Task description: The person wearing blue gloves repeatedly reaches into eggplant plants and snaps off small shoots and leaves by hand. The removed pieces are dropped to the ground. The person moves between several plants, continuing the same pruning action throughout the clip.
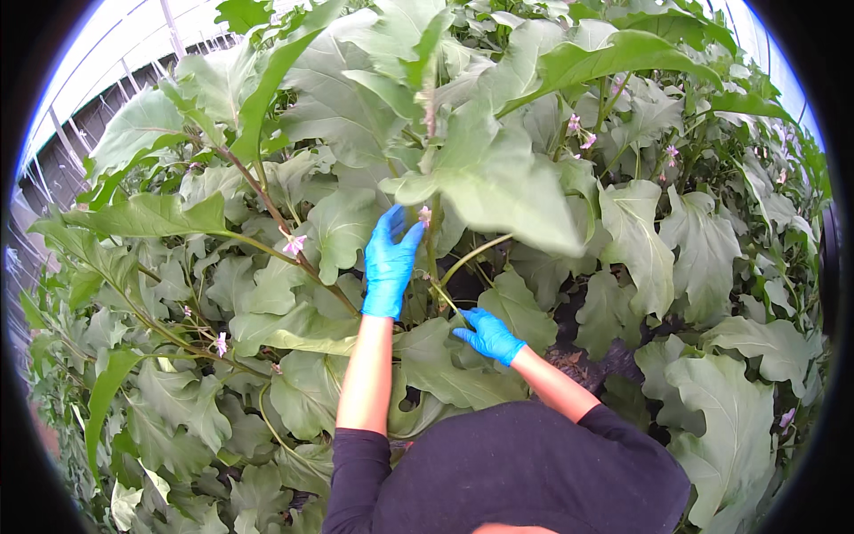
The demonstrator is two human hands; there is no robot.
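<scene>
Leafy eggplant plants with lobed leaves and pink-purple flowers fill the view. My left hand (392,260), in a blue glove, reaches up beside an upright green stem (432,247), fingers apart, with a pink flower (425,215) just right of its fingertips. Lower and to the right, my right hand (490,334), also gloved in blue, has its fingers closed on a thin green stalk (446,296) that slants up-left to the main stem. What lies inside its fingers is hidden. Above both hands hangs a large, blurred eggplant leaf (507,187).
A thick purplish branch (267,200) crosses left of my left hand. Dark ground cover (607,364) shows between leaves at the lower right. Greenhouse framing (172,30) stands at the upper left. Dense foliage surrounds both arms.
</scene>
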